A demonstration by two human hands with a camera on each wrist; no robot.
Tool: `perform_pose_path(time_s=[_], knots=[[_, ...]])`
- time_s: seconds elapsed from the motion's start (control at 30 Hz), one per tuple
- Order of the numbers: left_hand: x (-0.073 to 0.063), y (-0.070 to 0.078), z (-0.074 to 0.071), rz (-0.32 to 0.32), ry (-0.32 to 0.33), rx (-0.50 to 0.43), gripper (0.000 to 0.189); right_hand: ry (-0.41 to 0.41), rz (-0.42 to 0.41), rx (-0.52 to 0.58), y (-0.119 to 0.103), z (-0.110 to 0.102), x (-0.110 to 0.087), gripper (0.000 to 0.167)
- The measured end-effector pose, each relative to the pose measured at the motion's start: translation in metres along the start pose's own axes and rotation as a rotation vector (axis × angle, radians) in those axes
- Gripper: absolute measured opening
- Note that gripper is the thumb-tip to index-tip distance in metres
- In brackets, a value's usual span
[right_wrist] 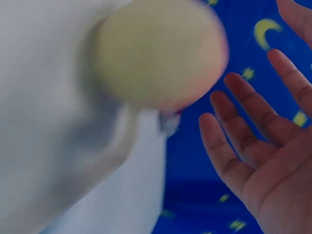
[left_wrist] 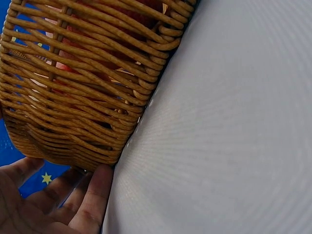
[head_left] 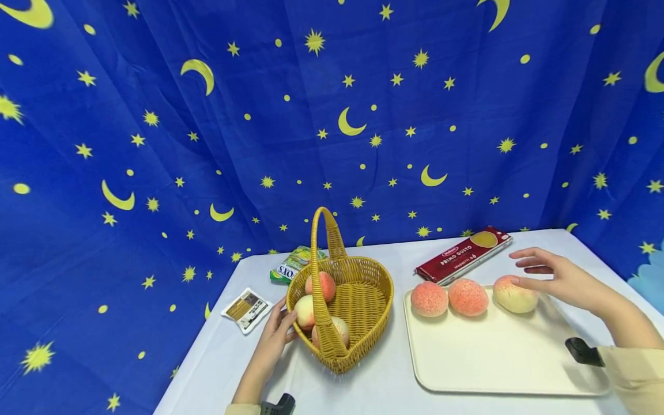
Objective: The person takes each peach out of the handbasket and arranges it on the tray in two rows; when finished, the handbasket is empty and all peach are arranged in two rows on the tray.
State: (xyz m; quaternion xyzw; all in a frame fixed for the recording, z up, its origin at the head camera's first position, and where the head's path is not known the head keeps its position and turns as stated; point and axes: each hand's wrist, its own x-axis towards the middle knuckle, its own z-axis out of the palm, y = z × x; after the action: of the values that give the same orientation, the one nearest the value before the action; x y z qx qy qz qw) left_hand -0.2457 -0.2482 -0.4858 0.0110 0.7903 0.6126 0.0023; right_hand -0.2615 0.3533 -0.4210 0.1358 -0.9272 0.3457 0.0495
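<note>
A heart-shaped wicker basket (head_left: 363, 340) with a tall handle stands on the table, holding three peaches, one of them a pale peach (head_left: 304, 312). My left hand (head_left: 273, 334) rests against the basket's left side; in the left wrist view its extended fingers (left_wrist: 95, 195) touch the wicker. To the right, a cream tray (head_left: 482, 360) bears a row of three peaches along its far edge: a red peach (head_left: 429, 299), another red peach (head_left: 468, 297) and a yellowish peach (head_left: 515, 294). Beside and just above the yellowish peach hovers my right hand (head_left: 562, 279), fingers spread and holding nothing.
Behind the tray lies a red spaghetti pack (head_left: 464, 255). A green snack bag (head_left: 293, 265) sits behind the basket, and a small white-and-brown packet (head_left: 246, 311) lies left of it. A blue curtain (head_left: 290, 144) with moons and stars hangs around the white-covered table (head_left: 384, 392).
</note>
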Motion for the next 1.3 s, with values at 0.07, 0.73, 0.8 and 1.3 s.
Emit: perform_pose_path(time_s=[0.07, 0.73, 0.8, 1.3], knots=[[0.000, -0.001, -0.001, 0.001, 0.002, -0.003, 0.066, 0.025, -0.040, 0.014, -0.015, -0.002, 0.007, 0.052], [-0.001, -0.002, 0.000, -0.003, 0.000, 0.011, 0.066, -0.257, -0.210, 0.202, -0.157, 0.070, 0.103, 0.049], [0.000, -0.002, 0.000, 0.011, -0.003, 0.011, 0.065, -0.277, -0.202, 0.230, -0.165, 0.079, 0.113, 0.049], [0.001, 0.000, 0.000, 0.005, 0.001, -0.005, 0.065, -0.442, -0.157, 0.321, -0.212, 0.133, 0.157, 0.052]])
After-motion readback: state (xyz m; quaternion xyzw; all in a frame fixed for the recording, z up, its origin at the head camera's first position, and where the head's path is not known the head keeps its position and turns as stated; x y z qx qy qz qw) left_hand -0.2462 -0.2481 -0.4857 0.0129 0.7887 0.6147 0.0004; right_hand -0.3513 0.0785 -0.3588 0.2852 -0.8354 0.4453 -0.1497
